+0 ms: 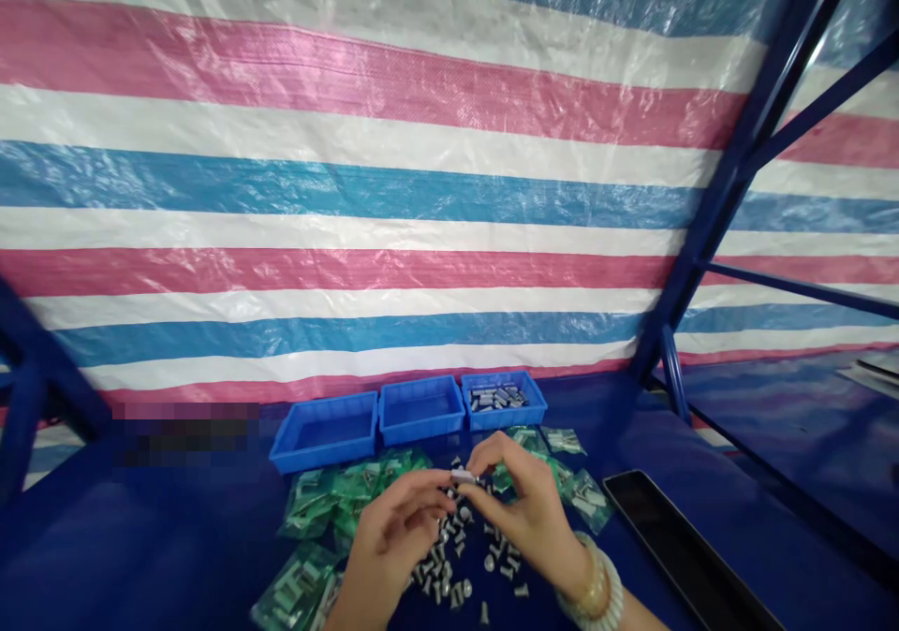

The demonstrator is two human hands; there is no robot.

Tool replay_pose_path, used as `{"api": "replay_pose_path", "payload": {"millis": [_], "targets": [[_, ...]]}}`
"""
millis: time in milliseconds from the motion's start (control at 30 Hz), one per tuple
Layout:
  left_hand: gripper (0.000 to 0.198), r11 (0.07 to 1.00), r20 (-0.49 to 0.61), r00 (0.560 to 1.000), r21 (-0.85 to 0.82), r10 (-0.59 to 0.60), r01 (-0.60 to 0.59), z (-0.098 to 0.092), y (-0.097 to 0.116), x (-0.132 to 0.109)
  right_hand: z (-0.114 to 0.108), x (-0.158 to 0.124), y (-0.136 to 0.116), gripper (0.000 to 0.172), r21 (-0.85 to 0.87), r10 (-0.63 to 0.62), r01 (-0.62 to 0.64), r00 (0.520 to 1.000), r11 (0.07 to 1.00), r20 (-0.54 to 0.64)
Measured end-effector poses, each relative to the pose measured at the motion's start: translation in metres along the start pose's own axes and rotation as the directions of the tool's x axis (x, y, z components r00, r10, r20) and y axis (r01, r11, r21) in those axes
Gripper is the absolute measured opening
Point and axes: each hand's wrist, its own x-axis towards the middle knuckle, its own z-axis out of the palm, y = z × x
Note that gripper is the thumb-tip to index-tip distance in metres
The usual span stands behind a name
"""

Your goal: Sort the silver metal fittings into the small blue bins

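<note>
Silver metal fasteners (449, 556) lay scattered on the blue tabletop (140, 556) beneath both hands. The right hand (523, 519) pinched a small metal piece (464, 476) between nearly closed fingers, and the left hand (393, 533) pressed its fingertips against it. Green plastic packets (330, 500) lay just beside, before three blue plastic bins (421, 430).

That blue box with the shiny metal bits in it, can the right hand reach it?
Probably yes. The right hand is close to the blue box, and only low green plastic bags lie between them. But it's pinching a small metal piece with the left hand.
</note>
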Motion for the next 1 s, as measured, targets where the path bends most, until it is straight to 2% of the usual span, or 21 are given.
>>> {"api": "replay_pose_path", "payload": {"millis": [67, 167, 267, 333, 400, 433, 467, 600, 700, 833, 933, 1000], "targets": [[0.026, 0.989, 0.007, 0.994, 0.101, 0.11, -0.11, 0.0, 0.004, -0.003, 0.003, -0.002, 0.006, 0.011, 0.086, 0.136, -0.134, 0.991, 0.987, -0.011], [0.024, 0.941, 0.092, 0.969, 0.232, 0.23, -0.246, 0.001, 0.008, -0.007, 0.009, -0.005, 0.011, 0.014, 0.319, 0.307, -0.313, 0.949, 0.895, 0.072], [0.027, 0.889, 0.139, 0.943, 0.317, 0.302, -0.331, 0.001, 0.01, -0.007, 0.01, -0.002, 0.013, 0.015, 0.446, 0.365, -0.4, 0.916, 0.8, 0.166], [0.028, 0.848, 0.138, 0.933, 0.39, 0.331, -0.359, -0.004, 0.013, -0.003, 0.004, 0.006, 0.02, 0.013, 0.368, 0.338, -0.364, 0.931, 0.856, 0.136], [0.028, 0.783, 0.148, 0.927, 0.499, 0.346, -0.372, -0.013, 0.017, 0.004, -0.007, 0.019, 0.032, 0.02, 0.153, 0.257, -0.259, 0.966, 0.954, 0.034], [0.028, 0.737, 0.167, 0.924, 0.562, 0.344, -0.376, -0.019, 0.02, 0.008, -0.014, 0.027, 0.04, 0.025, -0.008, 0.194, -0.194, 0.981, 0.981, -0.029], [0.028, 0.681, 0.196, 0.92, 0.623, 0.34, -0.384, -0.025, 0.023, 0.013, -0.022, 0.033, 0.048, 0.028, -0.097, 0.164, -0.17, 0.984, 0.981, -0.066], [0.029, 0.422, 0.346, 0.903, 0.801, 0.253, -0.425, -0.05, 0.031, 0.032, -0.046, 0.044, 0.078, 0.037, -0.287, 0.111, -0.149, 0.983, 0.946, -0.144], [0.023, 0.257, 0.402, 0.91, 0.873, 0.097, -0.413, -0.062, 0.032, 0.036, -0.049, 0.035, 0.086, 0.038, -0.366, 0.089, -0.128, 0.988, 0.922, -0.122], [0.013, 0.124, 0.395, 0.915, 0.915, -0.087, -0.384, -0.062, 0.032, 0.032, -0.04, 0.022, 0.081, 0.033, -0.407, 0.044, -0.058, 0.998, 0.912, -0.044], [0.013, 0.045, 0.35, 0.925, 0.937, -0.149, -0.347, -0.057, 0.033, 0.03, -0.035, 0.022, 0.075, 0.033, -0.416, 0.01, -0.008, 1.0, 0.909, 0.003], [0.016, -0.04, 0.306, 0.939, 0.948, -0.158, -0.316, -0.055, 0.035, 0.03, -0.034, 0.023, 0.071, 0.033, -0.42, -0.003, 0.013, 1.0, 0.907, 0.024]]}}
